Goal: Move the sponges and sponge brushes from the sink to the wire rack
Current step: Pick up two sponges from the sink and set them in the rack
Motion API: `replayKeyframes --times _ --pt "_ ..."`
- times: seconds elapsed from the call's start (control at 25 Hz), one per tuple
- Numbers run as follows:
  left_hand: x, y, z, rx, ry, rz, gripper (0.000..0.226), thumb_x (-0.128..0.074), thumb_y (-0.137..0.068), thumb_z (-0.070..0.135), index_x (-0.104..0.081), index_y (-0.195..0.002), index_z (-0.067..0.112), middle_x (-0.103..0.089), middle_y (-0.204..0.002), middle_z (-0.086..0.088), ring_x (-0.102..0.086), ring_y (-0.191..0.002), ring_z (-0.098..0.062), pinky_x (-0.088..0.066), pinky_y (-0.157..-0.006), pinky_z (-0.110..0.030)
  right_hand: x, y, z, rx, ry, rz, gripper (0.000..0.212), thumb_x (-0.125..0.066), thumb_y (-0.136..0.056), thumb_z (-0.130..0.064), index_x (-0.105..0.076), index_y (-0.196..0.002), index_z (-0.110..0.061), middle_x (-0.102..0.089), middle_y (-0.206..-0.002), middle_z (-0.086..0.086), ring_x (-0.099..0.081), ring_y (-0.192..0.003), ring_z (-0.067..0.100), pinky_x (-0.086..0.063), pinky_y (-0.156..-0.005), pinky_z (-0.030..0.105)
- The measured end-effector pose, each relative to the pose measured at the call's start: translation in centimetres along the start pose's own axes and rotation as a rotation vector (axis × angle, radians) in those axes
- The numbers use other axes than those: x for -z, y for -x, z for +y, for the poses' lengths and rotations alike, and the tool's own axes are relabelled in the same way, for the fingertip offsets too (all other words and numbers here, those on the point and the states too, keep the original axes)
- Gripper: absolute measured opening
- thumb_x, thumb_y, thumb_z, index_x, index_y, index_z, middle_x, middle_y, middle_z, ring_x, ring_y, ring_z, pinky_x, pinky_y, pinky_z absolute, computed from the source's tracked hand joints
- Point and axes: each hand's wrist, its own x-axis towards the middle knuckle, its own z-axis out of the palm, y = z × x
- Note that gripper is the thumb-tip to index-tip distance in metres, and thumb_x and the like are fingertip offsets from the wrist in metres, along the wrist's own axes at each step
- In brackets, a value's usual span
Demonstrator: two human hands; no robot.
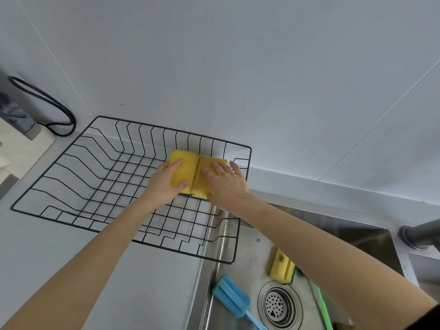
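**Two sponges going into the rack, more left in the sink**

Nearest, in the sink [240, 244], the rest of the load waits. A blue brush [232, 297] lies left of the drain [278, 306], its foam head toward the worktop [71, 246] and its handle running off the bottom edge. A yellow sponge [282, 266] lies just beyond the drain, partly under the right forearm. A green handle [323, 308] shows to the right of the drain; its head is hidden, so I cannot tell what it belongs to.

Further out, the rack [78, 163] sits on the worktop with its right end overhanging the sink edge. Over its far right corner both hands are at work. The left hand [164, 184] is closed around the left sponge [184, 167], thumb on the near side, fingers on top. The right hand [226, 183] lies half open with fingers spread flat on the right sponge [202, 179], pressing rather than gripping. The two sponges touch side by side, at or just above the rack floor.

The step in hand looks like setting this pair down. Next, both hands need to let go, lift clear of the wire and come back to the sink, probably for the brush and the remaining sponge.
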Motion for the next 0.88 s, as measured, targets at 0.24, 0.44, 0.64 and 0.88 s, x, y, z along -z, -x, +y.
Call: replayKeyframes --times 0.24,0.44,0.64,0.88 --pt "0.7 1.2 1.7 0.022 -0.184 0.008 0.065 -0.051 -0.087 0.037 -0.022 -0.144 0.022 -0.007 -0.156 -0.014 -0.007 -0.143 -0.035 -0.016 -0.117 -0.049 1.5 2.7 1.0 -0.034 -0.089 0.018 0.065 -0.047 -0.092 -0.037 -0.019 -0.147 -0.019 -0.017 -0.158 0.007 -0.009 -0.147 0.024 0.000 -0.120 0.043" --pt "1.8 3.3 4.3 -0.078 -0.271 0.001 0.064 -0.048 -0.088 0.040 -0.023 -0.143 0.018 -0.017 -0.155 -0.014 -0.014 -0.143 -0.031 -0.020 -0.116 -0.048 3.2 6.3 2.6 -0.108 -0.139 0.093 0.060 -0.043 -0.094 -0.029 -0.019 -0.147 -0.018 -0.021 -0.157 0.007 -0.011 -0.147 0.023 -0.002 -0.120 0.041" --pt "2.3 6.4 8.1 -0.209 -0.298 0.010 0.062 -0.049 -0.088 0.039 -0.027 -0.142 0.016 -0.029 -0.151 -0.013 -0.026 -0.140 -0.027 -0.028 -0.112 -0.046 4.9 11.2 3.8 -0.158 -0.150 0.154 0.059 -0.043 -0.095 -0.028 -0.018 -0.148 -0.017 -0.023 -0.156 0.007 -0.012 -0.147 0.023 -0.002 -0.120 0.041" --pt "1.0 10.2 12.0 -0.341 -0.337 0.004 0.062 -0.048 -0.088 0.038 -0.027 -0.142 0.016 -0.031 -0.150 -0.009 -0.027 -0.139 -0.024 -0.029 -0.111 -0.041 4.5 17.1 5.9 -0.242 -0.188 0.154 0.059 -0.040 -0.095 -0.031 -0.016 -0.148 -0.018 -0.019 -0.157 0.006 -0.011 -0.147 0.024 -0.003 -0.120 0.041"
